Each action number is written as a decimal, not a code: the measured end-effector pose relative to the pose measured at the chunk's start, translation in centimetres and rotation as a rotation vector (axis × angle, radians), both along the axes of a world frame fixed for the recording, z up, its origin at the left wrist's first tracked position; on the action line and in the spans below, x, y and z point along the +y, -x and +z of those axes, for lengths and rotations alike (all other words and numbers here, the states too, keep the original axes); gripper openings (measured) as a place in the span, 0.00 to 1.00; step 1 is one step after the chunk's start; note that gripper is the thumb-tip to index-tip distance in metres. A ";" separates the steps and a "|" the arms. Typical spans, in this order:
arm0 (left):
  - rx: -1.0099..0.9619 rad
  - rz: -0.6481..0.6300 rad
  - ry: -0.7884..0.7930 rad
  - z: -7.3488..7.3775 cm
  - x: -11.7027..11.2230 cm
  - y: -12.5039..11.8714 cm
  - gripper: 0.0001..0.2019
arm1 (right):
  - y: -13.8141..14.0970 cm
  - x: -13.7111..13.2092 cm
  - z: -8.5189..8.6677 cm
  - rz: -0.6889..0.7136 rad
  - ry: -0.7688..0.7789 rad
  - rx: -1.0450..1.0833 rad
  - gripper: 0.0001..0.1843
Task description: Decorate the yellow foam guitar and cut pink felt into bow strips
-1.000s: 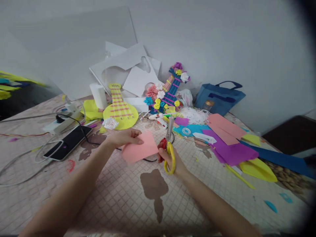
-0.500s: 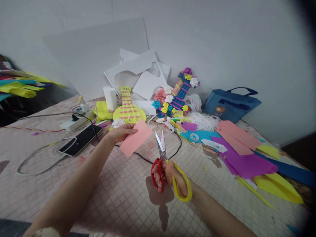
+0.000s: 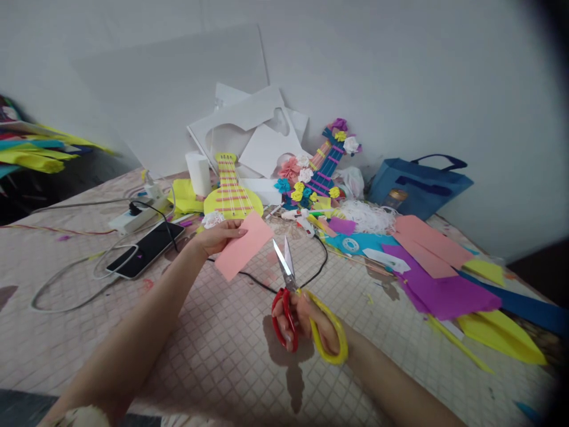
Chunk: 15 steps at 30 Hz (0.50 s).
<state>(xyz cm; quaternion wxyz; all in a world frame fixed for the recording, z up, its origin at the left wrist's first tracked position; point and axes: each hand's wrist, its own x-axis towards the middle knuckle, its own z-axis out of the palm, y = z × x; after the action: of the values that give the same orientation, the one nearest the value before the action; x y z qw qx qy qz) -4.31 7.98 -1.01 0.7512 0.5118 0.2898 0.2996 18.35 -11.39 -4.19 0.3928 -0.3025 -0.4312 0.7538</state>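
My left hand (image 3: 222, 235) pinches a small pink sheet of paper (image 3: 245, 246) by its upper left side, above the table. In my right hand (image 3: 306, 317) is a pair of scissors (image 3: 287, 273) with one red and one yellow handle. Its blades are parted and point up toward the right edge of the paper, a small gap away from it. Behind the paper leans a yellow paper guitar (image 3: 231, 198) with white strings. To its right stands a blue guitar (image 3: 326, 169) decorated with paper flowers.
A phone (image 3: 146, 250) and a power strip (image 3: 138, 217) with cables lie at left. A glue gun (image 3: 302, 220) trails a black cord behind the scissors. Purple paper (image 3: 444, 296), pink paper (image 3: 429, 246) and a blue bag (image 3: 420, 187) are at right. White board offcuts (image 3: 271, 148) lean at the back.
The scissor blades have tilted slightly left, closer to the pink paper, and are parted a little wider. My left hand keeps its hold almost unmoved.
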 end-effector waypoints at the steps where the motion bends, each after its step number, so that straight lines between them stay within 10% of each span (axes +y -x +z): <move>1: 0.002 -0.002 -0.002 0.0 0.0 0.0 0.21 | 0.0 0.0 0.0 -0.004 -0.003 0.006 0.33; 15: 0.107 -0.003 -0.054 0.2 -0.3 0.3 0.17 | -0.2 0.1 0.8 -0.032 -0.007 -0.045 0.34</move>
<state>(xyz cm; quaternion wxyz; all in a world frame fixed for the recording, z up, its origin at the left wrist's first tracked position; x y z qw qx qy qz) -4.60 7.72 -0.79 0.7210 0.5476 0.3204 0.2784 18.59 -11.27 -3.43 0.3961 -0.3251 -0.4375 0.7389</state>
